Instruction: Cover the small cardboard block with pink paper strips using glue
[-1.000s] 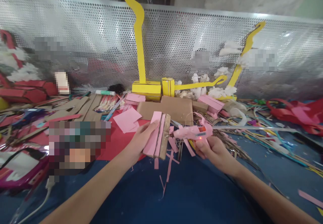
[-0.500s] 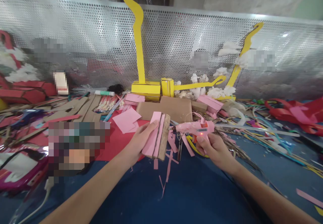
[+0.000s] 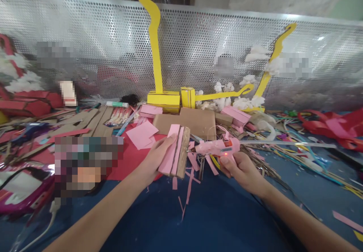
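My left hand (image 3: 161, 150) grips a cardboard box (image 3: 169, 159) partly covered in pink paper, with its thumb on the top. The box's right side is bare brown cardboard, turned toward the glue gun. In my right hand (image 3: 241, 170) is a pink hot glue gun (image 3: 217, 148), its red light lit and a long clear glue stick (image 3: 292, 143) coming out of its back. The nozzle points left and sits at the bare cardboard side; whether it touches cannot be made out. Pink paper strips (image 3: 193, 180) lie on the blue surface beneath.
A brown cardboard sheet (image 3: 195, 121) lies behind the box, and pink paper (image 3: 141, 134) on red sheets to its left. Yellow hook-topped pieces (image 3: 155, 55) stand against a perforated metal panel (image 3: 113, 36). Cardboard scraps (image 3: 90, 121) crowd the left, thin sticks and strips the right.
The glue gun's nozzle has moved slightly left and down along the bare cardboard side. The box stays in my left hand, nearly in the same place.
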